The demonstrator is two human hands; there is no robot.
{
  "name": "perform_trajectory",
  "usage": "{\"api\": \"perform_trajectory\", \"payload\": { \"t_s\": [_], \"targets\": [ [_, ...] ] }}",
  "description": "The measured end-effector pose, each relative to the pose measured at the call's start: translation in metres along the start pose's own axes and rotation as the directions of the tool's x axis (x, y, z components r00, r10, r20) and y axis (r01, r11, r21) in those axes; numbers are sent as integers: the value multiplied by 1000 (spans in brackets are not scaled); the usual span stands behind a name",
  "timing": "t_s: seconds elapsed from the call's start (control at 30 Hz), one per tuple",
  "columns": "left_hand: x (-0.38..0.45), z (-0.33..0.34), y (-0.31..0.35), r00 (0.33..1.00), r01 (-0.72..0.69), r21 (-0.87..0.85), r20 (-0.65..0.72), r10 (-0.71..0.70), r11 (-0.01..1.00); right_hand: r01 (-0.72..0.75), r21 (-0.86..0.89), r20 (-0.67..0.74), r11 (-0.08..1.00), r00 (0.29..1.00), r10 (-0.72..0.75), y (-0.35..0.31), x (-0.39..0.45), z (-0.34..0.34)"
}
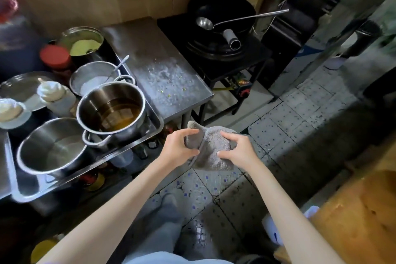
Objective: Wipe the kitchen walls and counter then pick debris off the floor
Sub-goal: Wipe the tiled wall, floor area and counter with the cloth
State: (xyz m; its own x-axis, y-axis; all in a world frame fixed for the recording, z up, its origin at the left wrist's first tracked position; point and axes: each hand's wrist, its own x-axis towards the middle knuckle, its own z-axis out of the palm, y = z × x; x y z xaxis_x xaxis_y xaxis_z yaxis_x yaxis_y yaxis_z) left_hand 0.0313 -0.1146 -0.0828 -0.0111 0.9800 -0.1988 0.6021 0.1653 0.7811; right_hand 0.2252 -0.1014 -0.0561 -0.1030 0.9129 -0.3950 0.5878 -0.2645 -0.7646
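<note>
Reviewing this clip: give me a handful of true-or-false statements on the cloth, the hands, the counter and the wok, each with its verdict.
1. Both the left hand and the right hand grip the grey cloth. True.
2. The cloth is pressed on the steel counter. False: it is held in the air over the tiled floor.
3. White residue lies on the counter. True.
4. The wok is empty. False: a ladle rests in it.
</note>
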Motion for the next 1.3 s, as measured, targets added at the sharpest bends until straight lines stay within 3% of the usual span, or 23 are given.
{"api": "perform_trajectory", "payload": {
  "t_s": [0.4, 0.8, 1.03, 1.3],
  "targets": [
    [120, -39, 30, 999, -39, 63, 19, 38, 997, 31, -17, -53, 999, 998, -32, -54, 97, -38],
    [186, -49, 42, 980, 67, -8, -186, -67, 998, 202, -102, 130, 974, 974, -188, -97, 188, -72],
    [212, -35, 70, 899, 181, -125, -381, -216, 975, 345, -210, 270, 915, 920, -285, -116, 254, -111],
    [229, -21, 90, 768, 205, -297, -542, -342, 932, 494, -248, 437, 834, 825, -359, -136, 310, -128]
  ]
}}
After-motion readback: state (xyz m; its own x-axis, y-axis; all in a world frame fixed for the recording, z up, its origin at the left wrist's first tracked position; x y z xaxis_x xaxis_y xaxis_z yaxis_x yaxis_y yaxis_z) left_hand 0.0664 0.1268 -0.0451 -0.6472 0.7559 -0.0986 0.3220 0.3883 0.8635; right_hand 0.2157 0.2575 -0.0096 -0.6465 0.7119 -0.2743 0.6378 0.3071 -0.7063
